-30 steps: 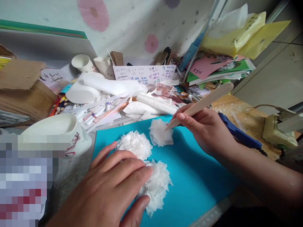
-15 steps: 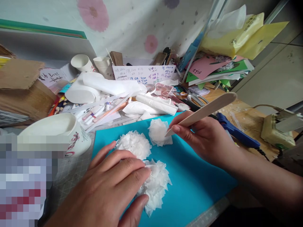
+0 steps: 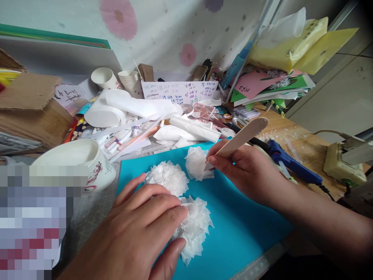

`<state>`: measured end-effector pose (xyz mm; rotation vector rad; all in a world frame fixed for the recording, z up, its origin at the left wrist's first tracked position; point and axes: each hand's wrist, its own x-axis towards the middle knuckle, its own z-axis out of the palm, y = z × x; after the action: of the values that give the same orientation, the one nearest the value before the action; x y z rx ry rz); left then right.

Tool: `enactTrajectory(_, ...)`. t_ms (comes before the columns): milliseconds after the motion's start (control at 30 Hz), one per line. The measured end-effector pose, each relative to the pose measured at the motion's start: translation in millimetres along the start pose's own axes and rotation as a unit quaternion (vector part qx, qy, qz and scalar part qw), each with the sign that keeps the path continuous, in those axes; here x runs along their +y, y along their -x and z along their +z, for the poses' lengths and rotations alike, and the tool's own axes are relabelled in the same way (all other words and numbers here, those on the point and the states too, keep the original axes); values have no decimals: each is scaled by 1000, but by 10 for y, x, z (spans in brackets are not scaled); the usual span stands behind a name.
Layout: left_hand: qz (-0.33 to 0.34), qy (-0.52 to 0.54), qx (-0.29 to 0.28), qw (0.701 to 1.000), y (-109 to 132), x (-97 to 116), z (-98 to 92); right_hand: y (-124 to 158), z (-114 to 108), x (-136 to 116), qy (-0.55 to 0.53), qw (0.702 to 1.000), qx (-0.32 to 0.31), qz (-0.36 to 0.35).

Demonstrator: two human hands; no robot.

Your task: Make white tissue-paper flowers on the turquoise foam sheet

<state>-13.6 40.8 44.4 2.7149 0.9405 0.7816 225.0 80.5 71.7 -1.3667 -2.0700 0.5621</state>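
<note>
Three white ruffled tissue-paper flowers lie on a blue sheet (image 3: 233, 229). My left hand (image 3: 145, 225), fingers spread, rests over the edges of the near flower (image 3: 198, 229) and the left flower (image 3: 169, 177). My right hand (image 3: 244, 167) pinches a flat wooden craft stick (image 3: 240, 136) between thumb and fingers. The stick's lower tip meets the right side of the small, flatter flower (image 3: 198, 163) at the back of the sheet. Its rounded upper end points up and to the right.
A white bowl (image 3: 101, 167) stands at the left beside a cardboard box (image 3: 32, 101). Paper rolls (image 3: 140, 105), pens and scraps crowd the back. Right of my right hand lie a blue glue gun (image 3: 291, 159) and a power strip (image 3: 344, 163). Under the sheet is a cutting mat (image 3: 90, 210).
The craft stick's upper end has swung left and slightly down, while its lower tip stays at the small flower. My left hand keeps its place on the flowers.
</note>
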Motion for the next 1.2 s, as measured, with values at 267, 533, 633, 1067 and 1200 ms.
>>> enactTrajectory(267, -7, 8, 9, 1000, 3, 9, 2, 3, -17, 15, 20, 1000, 16, 16)
enactTrajectory(533, -4, 4, 0, 1000, 9, -3, 8, 17, 13, 1, -73, 997, 2, 19)
enactTrajectory(633, -5, 14, 10, 1000, 14, -11, 15, 40, -30, -48, -123, 991, 33, -44)
enactTrajectory(1067, -9, 8, 23, 1000, 28, -9, 31, 57, 87, 36, -82, 985, 26, -151)
enactTrajectory(1200, -3, 2, 26, 1000, 12, -11, 36, 24, 93, 35, -201, 975, 66, -74)
